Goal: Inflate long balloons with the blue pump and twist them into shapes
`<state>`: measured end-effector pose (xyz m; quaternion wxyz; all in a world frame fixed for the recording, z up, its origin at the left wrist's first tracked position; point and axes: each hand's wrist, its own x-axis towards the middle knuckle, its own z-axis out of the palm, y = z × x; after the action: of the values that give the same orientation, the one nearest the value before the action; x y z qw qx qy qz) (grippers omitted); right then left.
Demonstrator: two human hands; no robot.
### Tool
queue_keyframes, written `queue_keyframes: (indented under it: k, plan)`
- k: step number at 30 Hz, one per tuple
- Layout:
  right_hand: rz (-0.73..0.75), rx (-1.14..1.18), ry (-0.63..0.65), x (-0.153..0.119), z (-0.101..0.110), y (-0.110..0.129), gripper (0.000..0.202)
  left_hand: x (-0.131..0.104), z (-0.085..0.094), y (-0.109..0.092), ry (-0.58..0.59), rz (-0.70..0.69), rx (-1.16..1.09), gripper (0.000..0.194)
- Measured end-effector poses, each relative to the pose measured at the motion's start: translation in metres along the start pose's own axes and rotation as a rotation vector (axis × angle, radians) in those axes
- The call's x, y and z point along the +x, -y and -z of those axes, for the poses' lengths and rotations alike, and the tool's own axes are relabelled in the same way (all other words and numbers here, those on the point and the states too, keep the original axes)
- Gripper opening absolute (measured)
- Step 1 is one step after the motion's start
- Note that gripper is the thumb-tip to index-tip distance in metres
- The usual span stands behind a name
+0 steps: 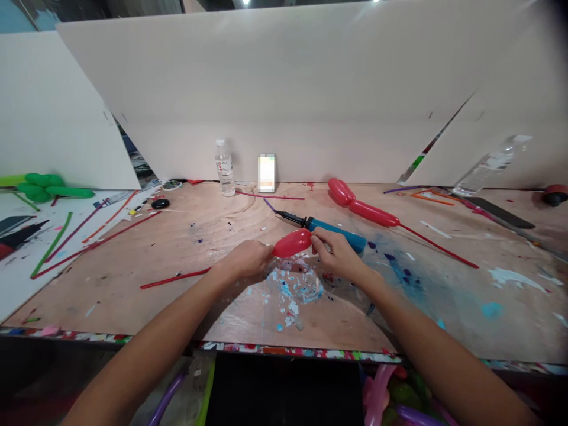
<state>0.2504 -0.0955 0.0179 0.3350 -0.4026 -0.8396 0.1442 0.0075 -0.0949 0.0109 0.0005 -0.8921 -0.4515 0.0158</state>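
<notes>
A short inflated red balloon (291, 243) is held between both hands above the wooden table (248, 319). My left hand (252, 258) is closed on its left end, and a thin red uninflated length (175, 277) extends left from beneath that hand. At the balloon's right end, my right hand (331, 251) pinches the tip. Just behind the hands lies a blue and black hand pump (335, 232). Another red balloon (375, 213), pinched into two inflated parts with a thin tail, rests farther back on the right.
White boards (284, 94) stand along the back. Near them are a water bottle (225, 168), a bright phone-like screen (267, 173) and a second bottle (492, 165). Green balloons (42, 188) and thin uninflated ones lie left. A dark phone (499, 213) is at the right.
</notes>
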Motion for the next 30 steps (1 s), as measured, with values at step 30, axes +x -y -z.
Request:
queue_keyframes:
  k: [30]
  plan:
    - [0.131, -0.004, 0.203, -0.007, -0.03, 0.02, 0.017, 0.0, -0.002, -0.028, -0.147, -0.107, 0.057, 0.026]
